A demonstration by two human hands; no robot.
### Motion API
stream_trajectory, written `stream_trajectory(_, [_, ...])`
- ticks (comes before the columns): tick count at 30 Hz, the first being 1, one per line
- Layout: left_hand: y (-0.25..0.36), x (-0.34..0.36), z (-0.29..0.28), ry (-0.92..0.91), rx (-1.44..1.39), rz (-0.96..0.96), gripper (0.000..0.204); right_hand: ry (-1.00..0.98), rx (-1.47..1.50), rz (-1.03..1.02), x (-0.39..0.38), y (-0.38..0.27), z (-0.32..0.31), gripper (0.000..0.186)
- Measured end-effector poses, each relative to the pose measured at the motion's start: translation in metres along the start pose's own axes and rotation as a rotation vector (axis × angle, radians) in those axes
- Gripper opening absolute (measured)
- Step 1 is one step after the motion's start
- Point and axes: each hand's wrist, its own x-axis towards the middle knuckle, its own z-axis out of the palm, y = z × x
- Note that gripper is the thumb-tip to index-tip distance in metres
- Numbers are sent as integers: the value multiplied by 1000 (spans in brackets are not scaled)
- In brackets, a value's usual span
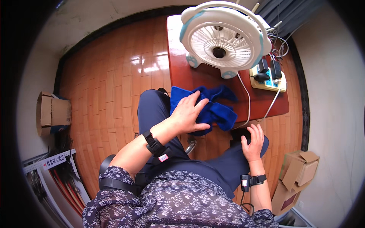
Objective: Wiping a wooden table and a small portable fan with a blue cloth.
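A crumpled blue cloth (222, 114) lies over the near left edge of the reddish table, part of it hanging down. My left hand (190, 113) is on the cloth with its fingers spread, not gripping it. My right hand (254, 143) is over my right knee, fingers apart and holding nothing. On the table beyond the cloth stands a white and light blue fan (218, 43), its round front without a grille cover that I can make out and a dark hub in the middle.
A power strip (268, 80) with dark plugs and adapters sits at the table's right, white cords trailing over the edge. Cardboard boxes stand at the far left (53, 114) and lower right (298, 171). A rack (57, 171) with long red rods is at lower left.
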Motion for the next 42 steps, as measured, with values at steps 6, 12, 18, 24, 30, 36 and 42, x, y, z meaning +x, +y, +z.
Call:
stream_trajectory(6, [24, 35, 38, -35, 305, 34, 72, 57, 95, -41, 12, -25, 12, 45])
stream_trajectory(12, [-9, 12, 26, 64, 252, 205, 50, 89, 171, -189, 40, -56, 22, 43])
stream_trajectory(18, [-42, -12, 16, 248, 294, -37, 42, 32, 107, -122, 9, -17, 22, 40])
stream_trajectory(24, [-11, 34, 37, 227, 472, -197, 52, 91, 41, -36, -24, 2, 21, 43])
stream_trajectory(30, [38, 26, 70, 80, 348, 152, 56, 107, -87, 16, -35, 9, 17, 41])
stream_trajectory(36, [12, 11, 46, -2, 232, 290, 53, 65, -178, 62, -55, 40, 3, 39])
stream_trajectory(42, [-24, 40, 24, 138, 362, -67, 53, 136, -106, 209, -60, 66, 9, 37])
